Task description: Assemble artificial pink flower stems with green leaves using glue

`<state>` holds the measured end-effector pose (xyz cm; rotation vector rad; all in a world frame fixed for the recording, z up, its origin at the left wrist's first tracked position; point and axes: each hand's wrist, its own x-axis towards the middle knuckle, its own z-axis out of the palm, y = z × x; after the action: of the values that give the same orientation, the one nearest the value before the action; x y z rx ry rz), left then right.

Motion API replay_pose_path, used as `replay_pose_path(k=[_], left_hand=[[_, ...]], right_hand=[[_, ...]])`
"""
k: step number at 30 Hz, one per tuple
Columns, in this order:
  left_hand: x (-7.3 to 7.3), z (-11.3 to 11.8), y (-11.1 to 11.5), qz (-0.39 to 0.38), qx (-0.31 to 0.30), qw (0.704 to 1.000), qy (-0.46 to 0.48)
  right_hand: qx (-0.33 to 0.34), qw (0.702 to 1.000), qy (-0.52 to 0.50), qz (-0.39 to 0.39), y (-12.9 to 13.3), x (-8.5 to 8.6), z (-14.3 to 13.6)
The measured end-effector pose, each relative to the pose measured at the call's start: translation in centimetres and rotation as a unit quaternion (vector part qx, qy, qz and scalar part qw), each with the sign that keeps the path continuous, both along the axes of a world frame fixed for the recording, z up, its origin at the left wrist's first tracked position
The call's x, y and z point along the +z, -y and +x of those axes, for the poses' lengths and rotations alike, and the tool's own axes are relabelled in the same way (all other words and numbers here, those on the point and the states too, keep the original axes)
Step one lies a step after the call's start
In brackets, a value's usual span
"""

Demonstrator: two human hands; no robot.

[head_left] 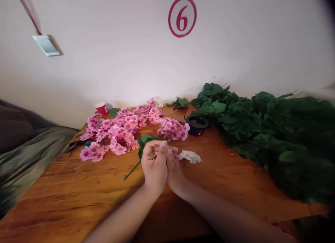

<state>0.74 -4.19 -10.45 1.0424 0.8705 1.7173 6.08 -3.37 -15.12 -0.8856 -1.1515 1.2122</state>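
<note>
My left hand [155,164] is closed around a green artificial leaf stem [132,170]. Its dark leaves [144,141] rise behind the fingers, and the bare stem end points down to the left. Thin pale stems show inside the curl of that hand. Pressed against it is my right hand [176,169], its thumb beside the left thumb and its fingers bent. A white artificial flower [190,156] sticks out to the right, touching the right fingers, with fine stems hanging below it. The grip on its stem is hidden by the hands.
Pink artificial flowers [123,128] lie heaped at the back left of the wooden table [104,194]. A black pot [197,124] with a lit red light stands behind the hands. Green leaves [261,128] pile up on the right. A red paper cup [101,108] stands near the wall.
</note>
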Motion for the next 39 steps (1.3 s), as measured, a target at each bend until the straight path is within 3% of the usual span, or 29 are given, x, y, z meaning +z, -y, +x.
replay_pose_path(k=[8, 16, 22, 29, 39], left_hand=[[-1.2, 0.3, 0.0, -0.018, 0.043, 0.997, -0.057], [-1.5, 0.6, 0.3, -0.051, 0.009, 0.998, -0.032], [-1.7, 0.6, 0.1, -0.039, 0.012, 0.999, -0.036], [-1.8, 0.6, -0.2, -0.022, -0.008, 0.999, -0.032], [-3.0, 0.0, -0.8, 0.021, -0.036, 0.999, -0.035]], right_hand=[[-0.029, 0.999, 0.007, -0.013, 0.0, 0.1, 0.3], [-0.029, 0.998, 0.060, 0.020, 0.1, 0.9, 0.9], [-0.047, 0.996, 0.074, -0.016, 0.6, 1.7, 0.8], [-0.093, 0.994, 0.047, -0.032, 1.0, 1.9, 0.6], [-0.069, 0.996, -0.057, -0.028, 1.3, 1.5, -0.1]])
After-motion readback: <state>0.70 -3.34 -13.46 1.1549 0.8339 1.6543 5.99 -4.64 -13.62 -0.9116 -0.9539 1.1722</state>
